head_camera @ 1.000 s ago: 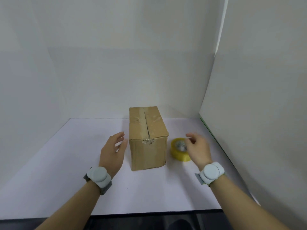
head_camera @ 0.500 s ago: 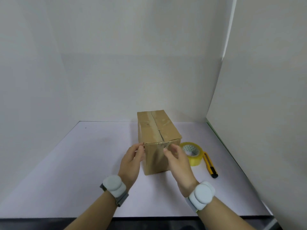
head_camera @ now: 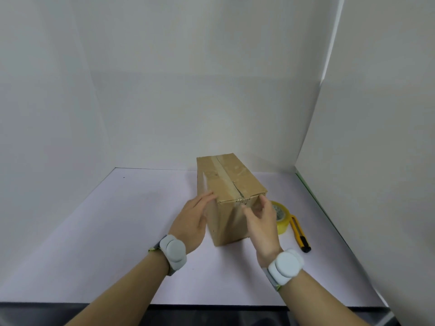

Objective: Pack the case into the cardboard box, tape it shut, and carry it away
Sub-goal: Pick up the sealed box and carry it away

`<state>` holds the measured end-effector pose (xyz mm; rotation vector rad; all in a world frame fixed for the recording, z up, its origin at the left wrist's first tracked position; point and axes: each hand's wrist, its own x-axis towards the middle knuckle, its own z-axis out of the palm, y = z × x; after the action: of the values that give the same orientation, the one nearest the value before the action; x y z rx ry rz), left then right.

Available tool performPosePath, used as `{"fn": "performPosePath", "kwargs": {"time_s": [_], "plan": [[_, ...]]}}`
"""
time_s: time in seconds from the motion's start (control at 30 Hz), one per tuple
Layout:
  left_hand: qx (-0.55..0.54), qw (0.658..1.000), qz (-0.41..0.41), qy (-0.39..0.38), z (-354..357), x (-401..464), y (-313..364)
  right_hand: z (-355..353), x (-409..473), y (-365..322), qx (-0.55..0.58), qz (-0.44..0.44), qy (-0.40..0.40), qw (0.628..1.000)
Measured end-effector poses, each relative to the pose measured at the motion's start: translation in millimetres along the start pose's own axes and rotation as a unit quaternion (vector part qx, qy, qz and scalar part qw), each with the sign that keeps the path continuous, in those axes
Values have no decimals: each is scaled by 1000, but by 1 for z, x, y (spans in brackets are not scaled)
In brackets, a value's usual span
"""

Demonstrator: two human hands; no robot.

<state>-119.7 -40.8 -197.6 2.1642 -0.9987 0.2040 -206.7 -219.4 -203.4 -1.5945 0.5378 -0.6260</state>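
The brown cardboard box (head_camera: 231, 182) stands on the white table (head_camera: 117, 231), its flaps closed with a strip of tape running along the top seam. No case shows anywhere. My left hand (head_camera: 191, 222) presses flat, fingers straight, against the box's left side near the front top edge. My right hand (head_camera: 261, 220) wraps the front right corner, thumb on the front face and fingers on the right side.
A yellow tape roll (head_camera: 281, 216) lies just right of the box, partly behind my right hand. A yellow and black utility knife (head_camera: 300, 234) lies beside it. White walls enclose the table at the back (head_camera: 211, 90), left and right. The table's dark front edge (head_camera: 211, 309) is near me.
My right hand left the tape roll and came to the box's front right corner. My left hand closed in on the left side. The box now sits turned slightly.
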Motion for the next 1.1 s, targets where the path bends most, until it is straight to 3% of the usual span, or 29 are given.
{"fn": "performPosePath", "kwargs": {"time_s": [0.27,0.53,0.73,0.9,1.1], "plan": [[90,993,75,18,3,-1,6,6,3,-2,-17,-36,-49,998],[36,994,107,1,4,-2,10,7,-3,-6,-139,-128,-61,980],[-13,998,67,-10,-1,3,-5,10,4,-6,-220,-146,-62,962],[-40,995,5,91,-14,-2,-35,19,7,-6,-240,-152,-63,957],[-97,965,-151,192,-33,-11,-75,9,16,-1,-253,-220,-69,940]]}}
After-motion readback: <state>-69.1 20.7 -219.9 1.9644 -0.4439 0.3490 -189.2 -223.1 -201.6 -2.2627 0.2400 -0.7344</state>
